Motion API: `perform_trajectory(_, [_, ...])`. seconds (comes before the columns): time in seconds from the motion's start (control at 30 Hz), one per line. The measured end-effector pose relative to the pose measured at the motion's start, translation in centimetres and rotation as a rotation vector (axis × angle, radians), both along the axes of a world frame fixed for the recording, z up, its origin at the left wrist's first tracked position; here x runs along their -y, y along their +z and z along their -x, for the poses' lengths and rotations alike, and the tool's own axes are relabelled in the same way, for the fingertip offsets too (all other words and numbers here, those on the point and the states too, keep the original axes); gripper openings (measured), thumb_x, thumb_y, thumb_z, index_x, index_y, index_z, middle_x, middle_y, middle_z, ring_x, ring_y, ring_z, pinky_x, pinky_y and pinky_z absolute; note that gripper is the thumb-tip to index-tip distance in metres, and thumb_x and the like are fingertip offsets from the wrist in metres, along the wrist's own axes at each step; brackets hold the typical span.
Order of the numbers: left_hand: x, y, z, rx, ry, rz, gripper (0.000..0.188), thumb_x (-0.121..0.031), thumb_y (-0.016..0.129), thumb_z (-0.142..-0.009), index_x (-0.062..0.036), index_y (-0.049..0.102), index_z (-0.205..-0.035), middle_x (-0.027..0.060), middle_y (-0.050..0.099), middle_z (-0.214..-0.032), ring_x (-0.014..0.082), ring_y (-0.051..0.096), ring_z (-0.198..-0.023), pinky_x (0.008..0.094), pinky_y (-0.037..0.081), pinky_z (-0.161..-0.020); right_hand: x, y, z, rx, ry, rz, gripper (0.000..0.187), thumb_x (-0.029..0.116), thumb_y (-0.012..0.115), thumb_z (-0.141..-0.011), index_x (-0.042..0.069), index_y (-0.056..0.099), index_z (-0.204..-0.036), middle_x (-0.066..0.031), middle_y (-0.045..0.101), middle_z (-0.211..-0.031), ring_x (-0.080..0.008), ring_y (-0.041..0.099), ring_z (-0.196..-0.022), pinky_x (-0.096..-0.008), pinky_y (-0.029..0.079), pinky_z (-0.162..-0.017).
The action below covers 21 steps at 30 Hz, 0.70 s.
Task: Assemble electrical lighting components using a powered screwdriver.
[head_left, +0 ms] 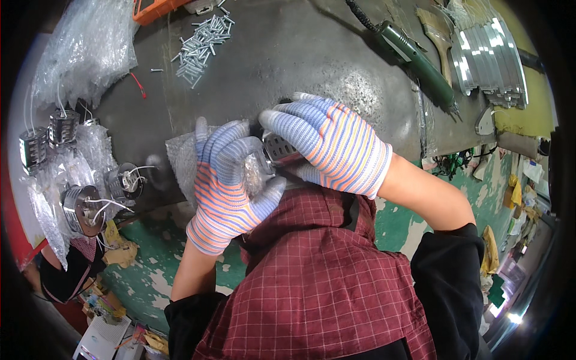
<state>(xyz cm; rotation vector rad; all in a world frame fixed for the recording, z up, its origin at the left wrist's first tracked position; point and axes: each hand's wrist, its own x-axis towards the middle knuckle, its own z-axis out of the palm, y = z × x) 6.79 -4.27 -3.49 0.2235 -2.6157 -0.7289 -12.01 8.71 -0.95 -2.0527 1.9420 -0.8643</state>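
Both my hands wear striped knit gloves and meet at the near edge of the dark metal worktable. My left hand (pixel 230 183) curls its fingers and thumb around clear bubble wrap (pixel 181 157), part of which spreads out under the hand. My right hand (pixel 333 139) is closed over a slotted metal part (pixel 279 147) with a shiny casing. Only the part's left end shows between the hands; the rest is hidden under the right fingers. The part lies against the wrap, close to my checked red apron (pixel 324 276).
Loose screws (pixel 204 48) lie in a pile at the back. At right are a green electric screwdriver (pixel 414 63), a paintbrush (pixel 437 39) and stacked metal strips (pixel 489 60). Metal parts with white wires (pixel 82 209) sit on plastic wrap at left, near another person's sleeve (pixel 69 273).
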Motion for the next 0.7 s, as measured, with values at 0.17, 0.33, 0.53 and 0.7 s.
perform_trajectory(0.17, [-1.7, 0.9, 1.7, 0.082, 0.084, -0.002, 0.09, -0.047, 0.088, -0.065, -0.0093, 0.047, -0.135, 0.0135, 0.055, -0.129, 0.0349, 0.051, -0.124, 0.065, 0.019, -0.116, -1.1, -0.8, 0.1, 0.13, -0.009, 0.002, 0.064, 0.013, 0.072, -0.077, 0.0, 0.05, -0.136, -0.0208, 0.064, -0.118, -0.0385, 0.063, -0.109, -0.0469, 0.05, -0.099])
perform_trajectory(0.33, [-2.4, 1.3, 2.6, 0.149, 0.143, 0.262, 0.1, -0.059, 0.084, -0.066, -0.0107, 0.045, -0.144, 0.0155, 0.049, -0.142, 0.0358, 0.046, -0.129, 0.057, 0.023, -0.115, -4.8, -1.0, 1.7, 0.459, -0.158, -0.013, 0.058, 0.01, 0.066, -0.08, 0.003, 0.051, -0.136, -0.0211, 0.064, -0.115, -0.0396, 0.065, -0.099, -0.0453, 0.053, -0.091])
perform_trajectory(0.53, [-2.1, 1.8, 4.0, 0.232, 0.037, 0.149, 0.072, -0.038, 0.087, -0.068, -0.0137, 0.058, -0.129, 0.0068, 0.065, -0.122, 0.0295, 0.059, -0.118, 0.0575, 0.021, -0.117, -4.3, -2.5, 2.3, 0.421, -0.207, 0.059, 0.022, 0.018, 0.065, -0.086, 0.006, 0.066, -0.105, -0.0167, 0.066, -0.094, -0.0389, 0.064, -0.09, -0.0462, 0.052, -0.081])
perform_trajectory(0.7, [-1.3, 1.6, 3.6, 0.192, -0.029, 0.058, 0.072, -0.032, 0.09, -0.066, -0.0109, 0.057, -0.126, 0.008, 0.066, -0.12, 0.0288, 0.062, -0.113, 0.0552, 0.019, -0.121, -3.2, -2.8, 2.0, 0.412, -0.107, 0.068, 0.02, 0.02, 0.066, -0.083, 0.01, 0.067, -0.101, -0.0137, 0.063, -0.088, -0.0382, 0.063, -0.085, -0.0472, 0.051, -0.077])
